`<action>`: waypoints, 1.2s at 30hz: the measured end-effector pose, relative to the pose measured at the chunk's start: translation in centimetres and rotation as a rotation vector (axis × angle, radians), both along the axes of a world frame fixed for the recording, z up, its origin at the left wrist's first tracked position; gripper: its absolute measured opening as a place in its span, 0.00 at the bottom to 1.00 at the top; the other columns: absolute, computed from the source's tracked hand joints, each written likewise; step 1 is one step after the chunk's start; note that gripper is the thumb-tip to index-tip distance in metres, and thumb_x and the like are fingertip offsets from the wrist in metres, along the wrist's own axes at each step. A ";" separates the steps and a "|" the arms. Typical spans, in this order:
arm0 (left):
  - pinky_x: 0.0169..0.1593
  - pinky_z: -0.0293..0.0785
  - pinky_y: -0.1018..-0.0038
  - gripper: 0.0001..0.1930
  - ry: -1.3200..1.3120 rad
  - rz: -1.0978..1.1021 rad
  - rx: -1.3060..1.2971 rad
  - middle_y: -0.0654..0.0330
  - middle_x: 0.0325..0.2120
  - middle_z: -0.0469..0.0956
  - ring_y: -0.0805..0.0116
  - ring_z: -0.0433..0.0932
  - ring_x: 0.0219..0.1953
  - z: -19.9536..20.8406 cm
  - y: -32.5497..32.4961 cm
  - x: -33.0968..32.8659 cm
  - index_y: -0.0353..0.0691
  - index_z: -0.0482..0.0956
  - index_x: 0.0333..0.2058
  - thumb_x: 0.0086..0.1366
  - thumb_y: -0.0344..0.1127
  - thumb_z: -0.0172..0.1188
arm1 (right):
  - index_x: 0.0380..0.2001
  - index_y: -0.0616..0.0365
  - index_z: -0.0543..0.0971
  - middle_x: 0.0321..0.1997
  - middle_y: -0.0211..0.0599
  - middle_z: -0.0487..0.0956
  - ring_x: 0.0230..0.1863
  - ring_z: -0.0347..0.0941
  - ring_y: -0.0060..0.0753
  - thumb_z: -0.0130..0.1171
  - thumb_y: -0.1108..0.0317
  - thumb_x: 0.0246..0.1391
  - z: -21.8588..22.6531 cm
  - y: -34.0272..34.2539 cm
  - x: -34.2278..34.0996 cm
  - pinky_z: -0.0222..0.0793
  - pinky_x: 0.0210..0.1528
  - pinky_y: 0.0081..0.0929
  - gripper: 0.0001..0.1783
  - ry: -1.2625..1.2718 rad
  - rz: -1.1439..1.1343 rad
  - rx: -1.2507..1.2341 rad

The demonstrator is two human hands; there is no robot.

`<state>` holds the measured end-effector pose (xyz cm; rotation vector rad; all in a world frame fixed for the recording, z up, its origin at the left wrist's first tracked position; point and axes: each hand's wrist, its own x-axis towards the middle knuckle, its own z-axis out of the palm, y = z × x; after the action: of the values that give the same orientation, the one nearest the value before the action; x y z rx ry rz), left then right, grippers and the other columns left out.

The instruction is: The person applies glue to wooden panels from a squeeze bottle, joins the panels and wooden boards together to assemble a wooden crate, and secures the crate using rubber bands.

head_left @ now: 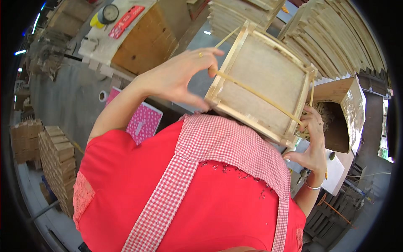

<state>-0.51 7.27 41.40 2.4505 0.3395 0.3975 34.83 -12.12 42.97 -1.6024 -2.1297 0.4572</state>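
Observation:
In front of my chest is a shallow square wooden tray with a raised rim and a pale flat panel. A tan rubber band is stretched slantwise across it, and parts of the band run on past the tray's far left and right sides. My left hand hooks the band with its fingers at the tray's left side, the thumb apart near the close left corner. At the right side my right hand holds the band's other end in its fingers, its thumb by the close right corner.
An open cardboard box with a tangle of tan strips stands right of the tray. Stacked wooden pieces rise behind. A table at the far left bears a red patterned object. A pink patterned box sits by my left arm.

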 end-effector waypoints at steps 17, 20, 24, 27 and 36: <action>0.62 0.66 0.56 0.27 -0.384 0.526 0.711 0.56 0.54 0.76 0.56 0.75 0.57 -3.4 -8.3 0.3 0.38 0.80 0.47 0.49 0.42 0.73 | 0.17 0.57 0.66 0.23 0.35 0.67 0.37 0.69 0.46 0.73 0.50 0.38 -5.2 -2.0 -1.0 0.60 0.42 0.38 0.28 0.020 0.024 0.376; 0.61 0.66 0.55 0.29 -0.346 0.309 0.729 0.50 0.57 0.72 0.47 0.69 0.61 -1.8 -10.9 3.8 0.38 0.79 0.49 0.50 0.48 0.71 | 0.19 0.57 0.68 0.23 0.36 0.66 0.37 0.68 0.45 0.72 0.45 0.38 -5.7 -1.2 0.2 0.61 0.43 0.37 0.30 0.036 0.072 0.346; 0.62 0.64 0.54 0.22 -0.301 0.247 0.700 0.64 0.57 0.75 0.52 0.68 0.63 -4.1 -11.3 10.1 0.44 0.82 0.43 0.49 0.46 0.71 | 0.24 0.60 0.72 0.24 0.37 0.67 0.36 0.65 0.43 0.70 0.50 0.44 -3.9 -0.1 1.7 0.62 0.44 0.37 0.24 0.125 0.118 0.166; 0.61 0.65 0.54 0.17 -0.387 0.291 0.634 0.70 0.52 0.78 0.52 0.68 0.63 -4.1 -11.3 10.4 0.44 0.83 0.37 0.50 0.45 0.69 | 0.24 0.64 0.72 0.22 0.38 0.66 0.30 0.62 0.39 0.61 0.60 0.56 -2.8 0.4 6.6 0.63 0.37 0.34 0.18 0.063 -0.041 0.083; 0.59 0.68 0.53 0.16 -0.413 0.294 0.591 0.69 0.48 0.82 0.47 0.68 0.63 -4.6 -11.1 10.6 0.44 0.84 0.34 0.49 0.47 0.70 | 0.21 0.58 0.77 0.22 0.37 0.76 0.28 0.74 0.42 0.61 0.61 0.51 1.9 3.2 -5.7 0.67 0.34 0.36 0.13 -0.624 0.132 0.431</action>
<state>10.04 -3.83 36.76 2.7839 0.4514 1.2617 29.16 -8.95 44.89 -1.4709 -2.5465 -0.5116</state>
